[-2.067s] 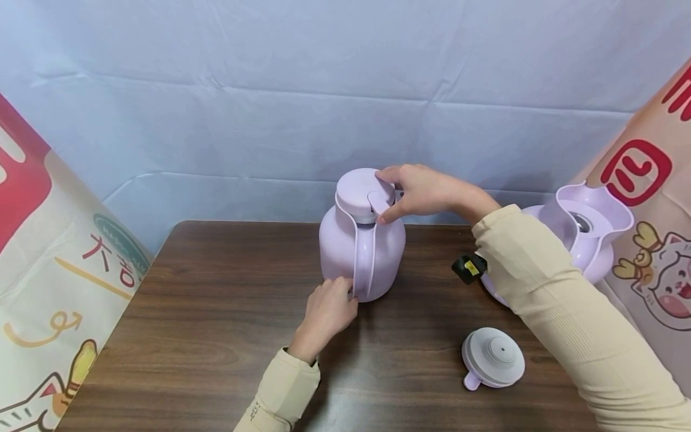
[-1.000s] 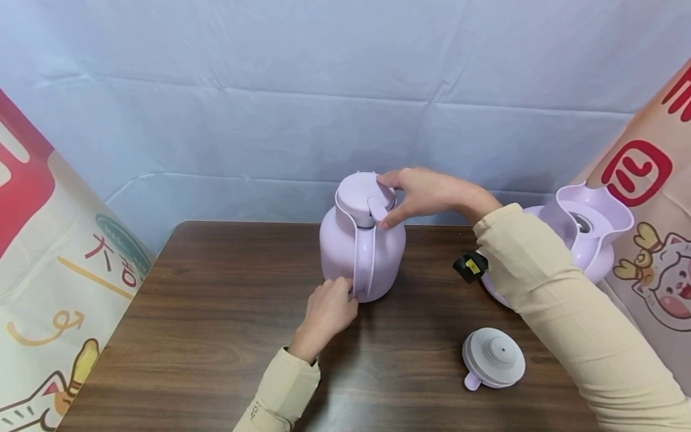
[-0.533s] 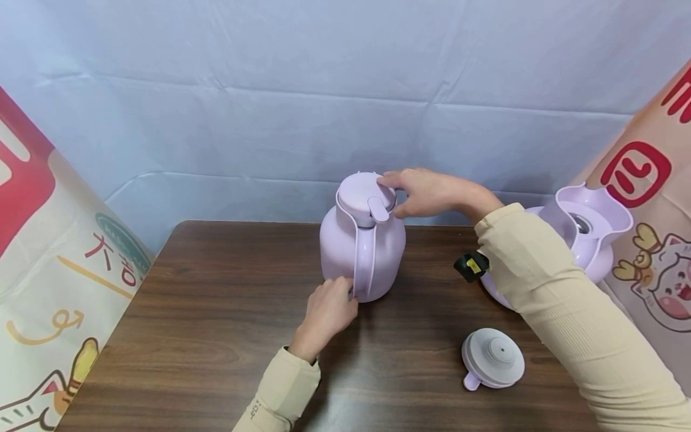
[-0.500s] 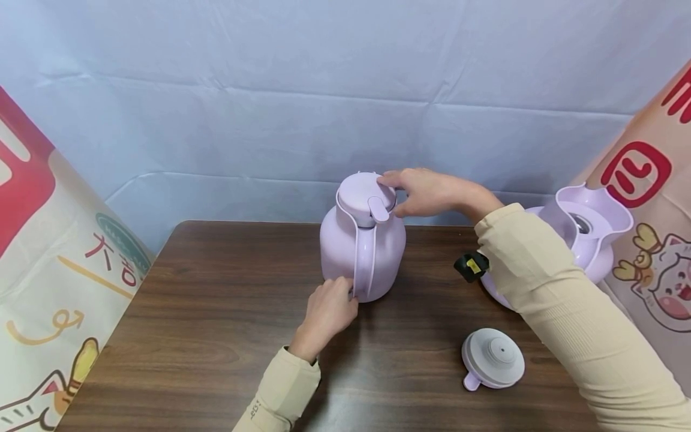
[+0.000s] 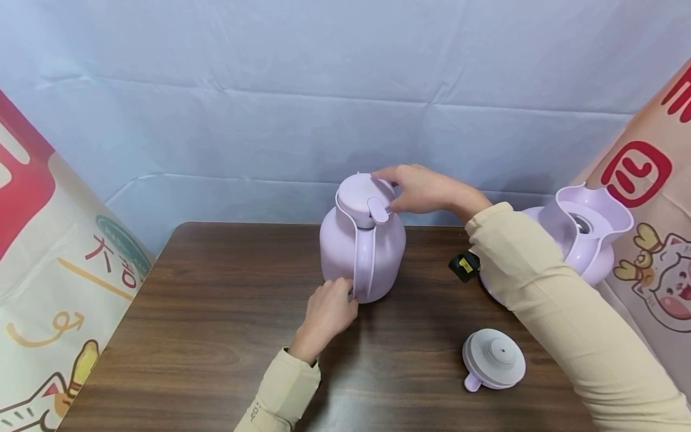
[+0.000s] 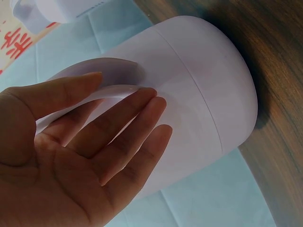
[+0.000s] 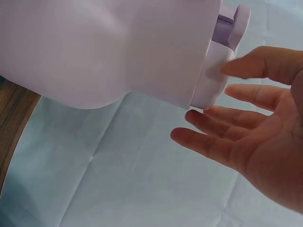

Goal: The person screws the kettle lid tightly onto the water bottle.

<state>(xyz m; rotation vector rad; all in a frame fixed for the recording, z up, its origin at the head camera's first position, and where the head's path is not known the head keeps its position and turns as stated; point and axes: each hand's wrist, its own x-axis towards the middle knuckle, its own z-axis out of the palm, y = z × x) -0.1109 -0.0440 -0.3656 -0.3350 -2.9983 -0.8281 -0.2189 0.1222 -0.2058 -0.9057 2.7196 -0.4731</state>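
Observation:
A lilac thermos jug (image 5: 337, 246) stands upright on the table, its handle (image 5: 364, 258) facing me. My left hand (image 5: 330, 305) holds the lower part of the handle, thumb on one side and index finger passing behind it; the other fingers extend along the body in the left wrist view. A lilac lid (image 5: 360, 191) with a small lever (image 5: 378, 210) sits in the jug's mouth. My right hand (image 5: 423, 189) is at the lid's right side, fingertips at its top edge and thumb beside the lever. In the right wrist view its fingers are loosely spread around the lid.
A second lilac jug (image 5: 585, 264), lidless, stands at the right, partly behind my right sleeve (image 5: 540, 288). Another lid (image 5: 493, 358), grey underside up, lies on the wooden table (image 5: 216, 336) at front right. Pale blue cloth (image 5: 270, 120) hangs behind.
The lid sits slightly lower than about two seconds ago. My right thumb has left the lever for the lid's side, and the hand has shifted slightly left. My left hand stays put.

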